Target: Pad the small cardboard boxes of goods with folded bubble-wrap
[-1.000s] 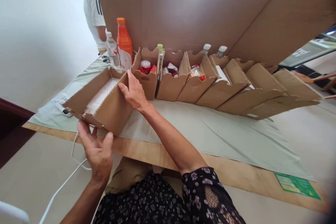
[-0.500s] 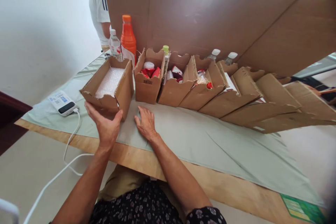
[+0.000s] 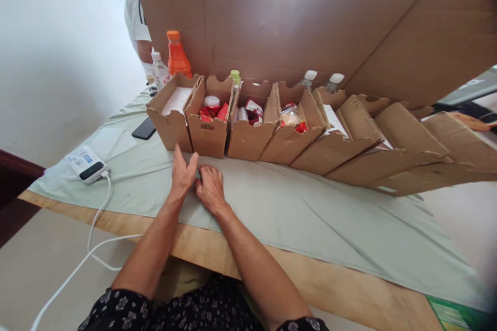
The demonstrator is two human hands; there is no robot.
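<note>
My left hand [image 3: 182, 175] is open, its fingers straight and the thumb apart. It holds nothing and is just in front of the leftmost cardboard box [image 3: 171, 128], at the foot of that box. White bubble wrap [image 3: 177, 101] lies inside the box. My right hand [image 3: 210, 189] rests palm down on the green cloth [image 3: 264, 196], fingers loosely bent, with nothing visible in it. Ahead of it stands a second cardboard box [image 3: 207, 140] with red packets [image 3: 213, 112] and a white-lidded item [image 3: 212, 100]. The two boxes stand side by side.
More cardboard boxes [image 3: 248, 142] with packets continue rightward, the farthest ones leaning. Behind are an orange bottle [image 3: 178, 57], clear bottles [image 3: 159, 70] and a tall cardboard panel [image 3: 272, 26]. At left lie a black phone [image 3: 143, 128] and a white device [image 3: 93, 170] with a cable [image 3: 101, 207]. Another person's sleeve [image 3: 134, 15] shows behind.
The bubble-wrap box has gone back and right, against its neighbour, uncovering the phone. My left hand has come off the box and closer to my right hand, which has barely moved.
</note>
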